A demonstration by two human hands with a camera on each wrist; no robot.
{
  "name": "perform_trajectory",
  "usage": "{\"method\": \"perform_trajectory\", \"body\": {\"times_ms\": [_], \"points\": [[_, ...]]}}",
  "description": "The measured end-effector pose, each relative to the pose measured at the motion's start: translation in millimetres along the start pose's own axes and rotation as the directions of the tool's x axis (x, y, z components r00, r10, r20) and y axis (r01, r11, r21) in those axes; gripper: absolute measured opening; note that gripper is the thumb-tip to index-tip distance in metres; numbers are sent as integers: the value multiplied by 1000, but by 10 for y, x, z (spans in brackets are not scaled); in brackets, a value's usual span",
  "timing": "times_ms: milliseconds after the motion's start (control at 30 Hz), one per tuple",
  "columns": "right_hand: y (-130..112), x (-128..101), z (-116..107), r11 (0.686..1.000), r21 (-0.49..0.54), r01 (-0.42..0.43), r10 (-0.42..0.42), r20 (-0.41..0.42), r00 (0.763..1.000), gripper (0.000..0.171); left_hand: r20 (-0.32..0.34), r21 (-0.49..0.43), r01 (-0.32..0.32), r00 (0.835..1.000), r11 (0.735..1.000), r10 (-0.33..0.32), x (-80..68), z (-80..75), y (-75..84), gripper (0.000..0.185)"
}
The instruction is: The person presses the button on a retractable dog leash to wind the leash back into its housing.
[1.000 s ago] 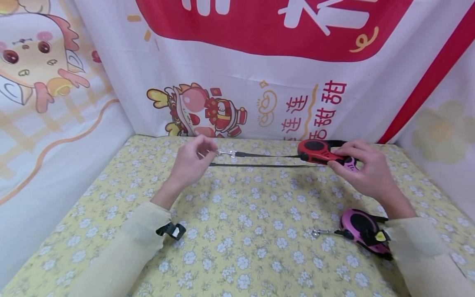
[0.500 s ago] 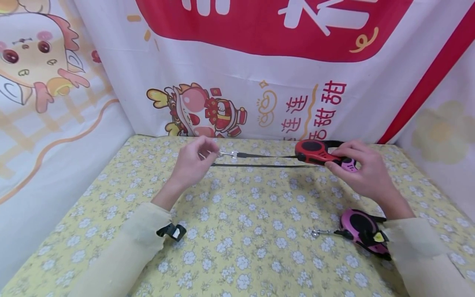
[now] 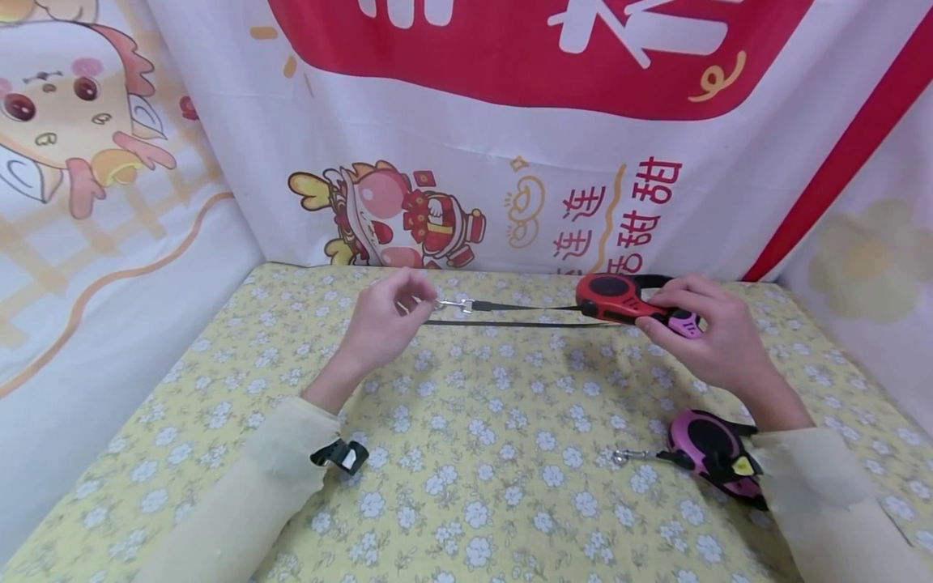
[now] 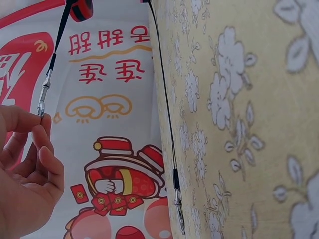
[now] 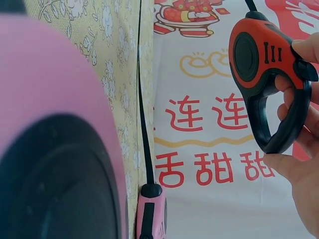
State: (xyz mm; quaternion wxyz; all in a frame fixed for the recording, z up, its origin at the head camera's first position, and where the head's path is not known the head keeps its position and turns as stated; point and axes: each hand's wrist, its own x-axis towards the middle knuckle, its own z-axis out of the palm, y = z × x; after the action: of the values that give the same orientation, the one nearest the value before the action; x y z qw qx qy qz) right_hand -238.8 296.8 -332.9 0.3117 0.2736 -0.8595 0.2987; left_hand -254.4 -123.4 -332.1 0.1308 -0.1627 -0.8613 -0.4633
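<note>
My left hand (image 3: 421,298) is raised over the flowered cloth and pinches the metal clip (image 3: 455,304) of a black cord (image 3: 525,307). That cord runs right into a red and black retractable leash (image 3: 615,295), which my right hand (image 3: 659,314) grips by its handle. In the left wrist view the clip (image 4: 44,97) hangs at my fingertips (image 4: 44,123). In the right wrist view my fingers (image 5: 299,107) curl through the red leash's handle (image 5: 259,55). Under my right hand a pink leash (image 3: 687,324) lies on the cloth, its cord (image 3: 525,325) stretched out to the left.
A second pink and black leash (image 3: 710,449) with a short clip (image 3: 625,457) lies by my right forearm. Yellow flowered cloth (image 3: 474,453) covers the table. Printed banners (image 3: 510,162) wall in the back and both sides.
My left hand and the clip have drifted slightly right, and the red leash slightly left, so the span of cord between them is a little shorter.
</note>
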Motion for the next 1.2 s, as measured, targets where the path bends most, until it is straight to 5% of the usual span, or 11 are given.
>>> {"method": "perform_trajectory", "body": {"times_ms": [1200], "points": [[-89,22,27,999,25,43,-43,6,999,27,58,-118,80,996,990,-74,-12,82,79,9]]}}
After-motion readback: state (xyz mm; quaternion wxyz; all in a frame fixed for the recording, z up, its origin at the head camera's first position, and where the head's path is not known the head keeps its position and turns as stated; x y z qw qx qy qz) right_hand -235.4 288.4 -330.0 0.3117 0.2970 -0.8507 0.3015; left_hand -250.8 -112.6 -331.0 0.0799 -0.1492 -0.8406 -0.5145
